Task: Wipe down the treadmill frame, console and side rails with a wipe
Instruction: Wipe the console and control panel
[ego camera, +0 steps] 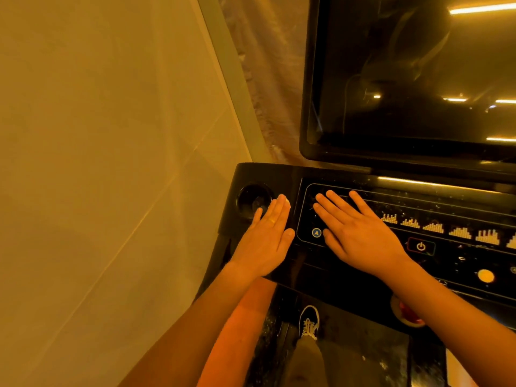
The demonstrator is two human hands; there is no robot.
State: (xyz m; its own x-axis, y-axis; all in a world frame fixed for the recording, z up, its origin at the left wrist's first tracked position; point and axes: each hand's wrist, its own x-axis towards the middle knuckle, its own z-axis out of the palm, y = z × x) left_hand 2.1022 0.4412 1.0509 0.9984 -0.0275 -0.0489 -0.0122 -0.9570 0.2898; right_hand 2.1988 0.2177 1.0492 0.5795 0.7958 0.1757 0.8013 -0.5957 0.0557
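A pale tiled wall (97,163) fills the view left of the round black cup holder (243,192), which is sunk into the left corner of the glossy black plastic treadmill console (279,174). Nothing distinct shows in the holder's dark well beyond a dull glint.

Just right of the cup holder the left hand (266,238) lies flat on the console, fingers straight and close together, pressing down. A sliver of the thin white wipe (287,203) peeks out past its fingertips; the rest is probably hidden under the fingers and palm. By my judgement the wipe is light, soft and limp, and apt to bunch or skid on slick plastic. It is best held under a flat palm over its middle, not by a pinched edge.

Further right of the cup holder the right hand (354,233) rests on the flat button panel (446,216), fingers straight and spread, holding nothing. Pale specks fleck that panel. Further right again sits the red-outlined power button (421,246). Above and right of the cup holder stands the dark glass screen (405,79).
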